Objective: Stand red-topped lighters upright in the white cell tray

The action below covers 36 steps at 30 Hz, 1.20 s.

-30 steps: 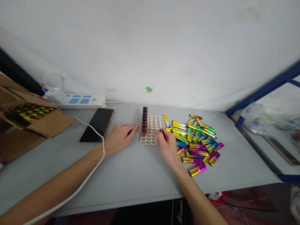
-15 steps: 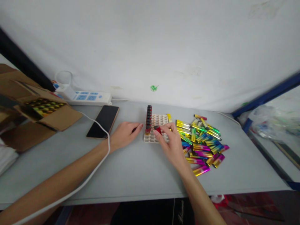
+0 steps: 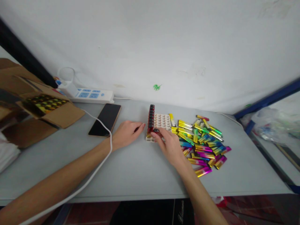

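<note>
head | tray [image 3: 164, 120]: one row of lighters [image 3: 151, 120] | right hand [image 3: 169, 144] pinches lighter [image 3: 156, 131] | left hand [image 3: 127, 133] flat, fingers loose

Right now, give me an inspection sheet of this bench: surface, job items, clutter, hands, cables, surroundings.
Surface: grey table.
Job's things: white tray, one row of lighters standing along its left edge; loose lighter pile to its right.
Clutter: phone, cardboard box holding lighters.
Hands: left hand flat beside tray; right hand holding a lighter at the tray.
Cables: white cable over left forearm; power strip.
Surroundings: white wall, blue frame.
</note>
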### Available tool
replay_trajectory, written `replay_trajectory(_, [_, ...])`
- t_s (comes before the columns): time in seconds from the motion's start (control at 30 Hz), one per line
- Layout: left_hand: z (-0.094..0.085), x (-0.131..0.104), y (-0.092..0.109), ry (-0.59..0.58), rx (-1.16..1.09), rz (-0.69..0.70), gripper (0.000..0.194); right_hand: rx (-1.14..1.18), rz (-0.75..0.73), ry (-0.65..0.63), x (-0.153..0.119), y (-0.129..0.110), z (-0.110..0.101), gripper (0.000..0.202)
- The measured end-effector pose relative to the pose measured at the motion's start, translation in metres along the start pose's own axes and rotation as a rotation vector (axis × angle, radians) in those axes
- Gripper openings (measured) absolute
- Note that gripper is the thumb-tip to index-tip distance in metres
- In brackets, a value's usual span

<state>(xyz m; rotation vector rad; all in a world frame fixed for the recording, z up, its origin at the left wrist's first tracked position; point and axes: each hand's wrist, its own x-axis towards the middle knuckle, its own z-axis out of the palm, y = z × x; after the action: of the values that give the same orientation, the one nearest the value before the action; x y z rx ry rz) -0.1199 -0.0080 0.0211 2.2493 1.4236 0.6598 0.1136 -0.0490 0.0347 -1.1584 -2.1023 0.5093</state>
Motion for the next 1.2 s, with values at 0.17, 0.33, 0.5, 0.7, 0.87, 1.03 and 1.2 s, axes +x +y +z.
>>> replay_trajectory(0.17, [0.0,0.001,0.001,-0.013,0.008,-0.019,0.049,-0.217,0.069,-0.143,0.012,-0.006,0.002,0.013])
replay_trajectory(0.33, [-0.003,0.002,0.003,-0.04,0.013,-0.024,0.052,-0.363,0.072,-0.252,0.021,-0.02,0.002,0.025])
replay_trajectory(0.5, [-0.006,0.002,0.001,-0.041,0.02,-0.022,0.051,-0.23,0.006,-0.221,0.008,-0.01,-0.038,0.028])
replay_trajectory(0.7, [-0.006,0.004,-0.002,-0.037,0.035,-0.034,0.054,-0.416,0.23,0.017,0.017,0.09,-0.146,0.017])
replay_trajectory(0.87, [-0.007,0.006,-0.001,-0.039,0.053,-0.027,0.053,-0.567,0.495,0.002,0.039,0.171,-0.196,0.021])
replay_trajectory(1.03, [-0.006,0.006,-0.004,-0.027,0.057,-0.01,0.052,-0.527,0.529,-0.145,0.04,0.196,-0.2,0.013])
replay_trajectory(1.2, [-0.005,0.006,-0.004,-0.014,0.051,0.002,0.051,-0.519,0.61,-0.183,0.037,0.203,-0.206,0.021])
